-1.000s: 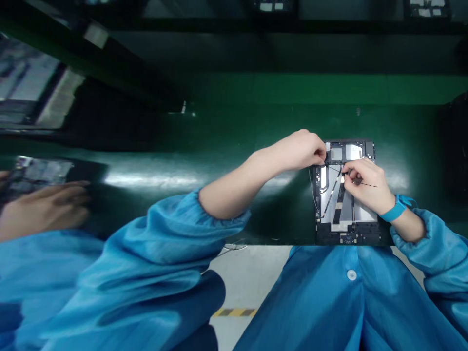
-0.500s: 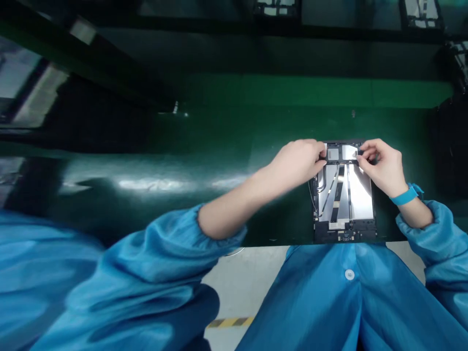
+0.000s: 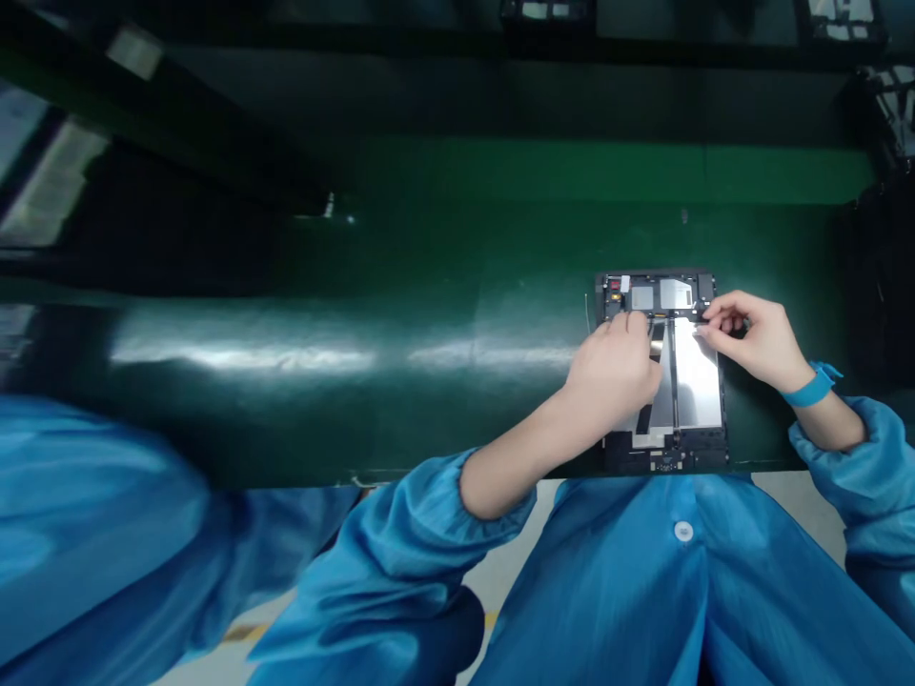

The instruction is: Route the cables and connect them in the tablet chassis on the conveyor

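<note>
An opened tablet (image 3: 699,386) lies on the green bench at its front edge, its inner side up. Bright metal plates, dark ribbon cables (image 3: 673,381) and a black frame show inside it. My left hand (image 3: 616,364) reaches over the tablet's left half, fingers curled down near the upper end of the cables; the fingertips are hidden. At the right edge, my right hand (image 3: 763,335) has thumb and fingers pinched close together by the upper part of the tablet. Whatever is between them is too small to make out. A blue band (image 3: 815,384) circles the right wrist.
Green bench top (image 3: 429,257) stretches away to the left. Dark racks with more device parts (image 3: 550,11) stand along the back. Dark stacked items (image 3: 876,276) are at the far right. Another person's blue sleeve (image 3: 92,534) is at the lower left.
My left hand has moved from the tablet's upper left corner down and inward over the cables, uncovering that corner. My right hand has slid slightly lower along the right edge.
</note>
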Tool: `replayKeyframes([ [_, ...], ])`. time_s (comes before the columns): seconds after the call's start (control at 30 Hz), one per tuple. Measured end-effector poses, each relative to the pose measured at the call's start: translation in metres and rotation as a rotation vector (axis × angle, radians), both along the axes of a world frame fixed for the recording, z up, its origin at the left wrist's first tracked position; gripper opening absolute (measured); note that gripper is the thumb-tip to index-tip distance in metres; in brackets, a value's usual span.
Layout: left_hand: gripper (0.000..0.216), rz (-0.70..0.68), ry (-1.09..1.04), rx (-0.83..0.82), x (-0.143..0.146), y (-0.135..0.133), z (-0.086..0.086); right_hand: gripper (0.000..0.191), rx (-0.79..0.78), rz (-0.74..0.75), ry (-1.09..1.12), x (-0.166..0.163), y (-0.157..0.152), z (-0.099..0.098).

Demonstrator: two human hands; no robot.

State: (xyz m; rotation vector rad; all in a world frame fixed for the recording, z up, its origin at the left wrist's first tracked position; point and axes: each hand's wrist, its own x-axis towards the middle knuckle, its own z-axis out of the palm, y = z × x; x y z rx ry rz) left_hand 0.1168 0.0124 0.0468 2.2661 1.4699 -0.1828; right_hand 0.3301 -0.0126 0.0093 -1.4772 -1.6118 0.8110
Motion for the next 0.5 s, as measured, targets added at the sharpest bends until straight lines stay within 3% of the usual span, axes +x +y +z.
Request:
replayKeyframes([
  [0.17, 0.023, 0.074, -0.078, -0.035, -0.004, 0.004, -0.002, 0.022, -0.163, -0.152, 0.265, 0.003, 0.004, -0.012],
  [0.37, 0.026, 0.033, -0.015, 0.04, -0.002, 0.012, -0.002, 0.018, -0.202, -0.185, 0.288, 0.0, 0.006, -0.01],
  [0.5, 0.037, 0.04, -0.12, 0.003, -0.013, 0.011, -0.002, 0.016, -0.191, -0.191, 0.285, -0.002, 0.006, -0.01],
])
